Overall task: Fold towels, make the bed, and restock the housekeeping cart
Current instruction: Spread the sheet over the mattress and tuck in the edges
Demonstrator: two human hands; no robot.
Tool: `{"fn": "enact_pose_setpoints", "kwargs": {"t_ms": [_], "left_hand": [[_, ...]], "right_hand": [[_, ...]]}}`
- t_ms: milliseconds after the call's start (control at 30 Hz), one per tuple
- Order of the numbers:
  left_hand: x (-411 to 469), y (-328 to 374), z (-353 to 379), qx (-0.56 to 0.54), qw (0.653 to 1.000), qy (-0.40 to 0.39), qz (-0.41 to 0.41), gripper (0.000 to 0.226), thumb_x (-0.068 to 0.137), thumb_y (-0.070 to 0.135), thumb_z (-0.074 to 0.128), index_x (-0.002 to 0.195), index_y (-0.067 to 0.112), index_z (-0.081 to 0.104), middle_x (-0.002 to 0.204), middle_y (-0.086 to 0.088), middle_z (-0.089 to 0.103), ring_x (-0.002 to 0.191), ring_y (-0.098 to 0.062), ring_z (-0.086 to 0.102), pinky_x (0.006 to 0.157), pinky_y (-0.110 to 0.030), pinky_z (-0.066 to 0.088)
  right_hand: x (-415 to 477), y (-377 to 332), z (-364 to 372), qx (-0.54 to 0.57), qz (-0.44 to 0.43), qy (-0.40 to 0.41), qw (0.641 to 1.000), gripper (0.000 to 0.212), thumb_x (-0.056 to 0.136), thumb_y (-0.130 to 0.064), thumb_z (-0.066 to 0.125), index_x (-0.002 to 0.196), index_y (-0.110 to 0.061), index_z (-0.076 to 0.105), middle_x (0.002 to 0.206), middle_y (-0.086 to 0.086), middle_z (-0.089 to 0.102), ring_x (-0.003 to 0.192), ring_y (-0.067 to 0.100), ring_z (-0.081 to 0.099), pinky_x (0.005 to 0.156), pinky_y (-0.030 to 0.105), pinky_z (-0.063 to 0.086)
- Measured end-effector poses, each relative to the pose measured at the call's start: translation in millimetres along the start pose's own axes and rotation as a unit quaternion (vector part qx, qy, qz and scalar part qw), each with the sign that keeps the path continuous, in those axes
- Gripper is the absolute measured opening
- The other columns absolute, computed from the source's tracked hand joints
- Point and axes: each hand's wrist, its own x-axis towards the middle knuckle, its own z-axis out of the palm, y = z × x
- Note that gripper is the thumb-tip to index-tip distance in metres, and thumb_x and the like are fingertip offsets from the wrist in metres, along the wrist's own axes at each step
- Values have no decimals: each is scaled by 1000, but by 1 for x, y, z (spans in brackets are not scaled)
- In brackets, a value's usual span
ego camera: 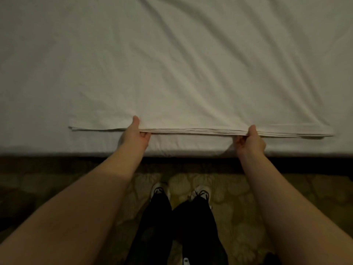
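Reaching up from the lower left corner of the frame, the bare left forearm [80,197] runs diagonally towards the centre and ends at the left hand [136,135], just left of the middle. This hand pinches the near edge of a folded white sheet [191,83]. Its thumb lies straight on top of the cloth, pointing away from the person, and its fingers are tucked under the stacked layers, so only their knuckles show below the edge.

The folded sheet lies flat on the bed [34,140] and fills most of the upper frame, with long soft creases fanning towards the upper right. Its near edge shows several thin layers. That edge runs as an almost straight line from left of centre to the far right, parallel to the front of the mattress and set a little back from it. Between the two hands the edge is lifted slightly off the bed and drawn taut.

Right of centre, the right hand [250,140] clamps the same edge, with the thumb bent over the top and the fingers curled underneath, casting a small shadow on the mattress. The right forearm [286,203] descends from it to the lower right corner. The hands are well apart, with a wide stretch of the layered edge between them.

Below the bed, a patterned carpet [248,190] covers the floor. At bottom centre, between the forearms, dark trousers [168,226] lead down to two pale shoes [159,191] pointing at the bed.
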Motion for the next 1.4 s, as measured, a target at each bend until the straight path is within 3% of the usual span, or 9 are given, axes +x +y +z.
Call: {"fn": "enact_pose_setpoints", "kwargs": {"t_ms": [167,467,633,800,900,1000,1100,1233,1400], "left_hand": [[-28,13,-7,70,997,-18,34,28,95,19,57,120,8,52,99,-6,61,82,-18,61,84,-35,51],[-136,32,-41,118,985,-53,114,16,95,3,50,111,7,51,114,-10,54,101,-25,54,86,-37,47],[-208,27,-89,155,964,-68,205,31,94,-1,49,123,9,47,112,-7,51,101,-23,51,87,-42,47],[-282,22,-141,196,935,-80,285,14,91,5,54,94,18,53,108,-4,57,88,-17,57,90,-46,49],[-320,19,-169,176,926,-84,322,23,88,3,57,110,12,58,113,-6,60,107,-27,59,99,-49,46],[-357,19,-192,159,911,-94,369,35,88,0,57,123,4,55,114,-6,59,112,-27,57,99,-38,45],[-389,26,-205,162,897,-91,401,26,89,0,55,115,2,55,103,-4,59,104,-24,56,87,-30,43],[-408,30,-206,197,887,-61,414,11,89,6,57,98,0,54,83,-4,55,91,-26,53,76,-31,39],[-405,33,-186,210,896,-64,386,10,88,7,58,95,0,57,94,-12,58,93,-29,58,76,-34,45]], "right_hand": [[-23,-12,-4,-125,-106,60,985,29,91,-20,58,65,-12,47,71,2,52,63,15,53,66,29,50],[-123,-59,-55,-121,-176,48,976,10,90,-6,52,81,-4,55,91,10,57,65,16,54,60,30,47],[-175,-76,-123,-107,-208,-59,971,40,88,-1,49,126,-12,55,109,6,59,72,11,56,45,17,47],[-239,-99,-185,-107,-256,-93,956,39,87,-4,50,126,-8,54,108,8,60,74,14,57,52,21,48],[-279,-115,-216,-108,-290,-94,946,28,81,-13,53,109,-13,59,98,7,65,76,18,58,61,27,48],[-315,-131,-237,-72,-313,-116,940,7,85,-3,49,90,-8,52,79,2,54,64,15,51,44,16,43],[-341,-145,-246,-50,-338,-121,932,15,83,0,47,73,-11,42,73,3,47,58,15,47,41,17,41],[-353,-151,-252,-82,-339,-113,930,14,81,-2,48,72,-11,41,71,3,49,56,17,51,38,15,39],[-342,-154,-244,-92,-305,-101,942,13,81,-6,49,93,-1,48,72,6,53,37,5,53,34,13,37]]}}
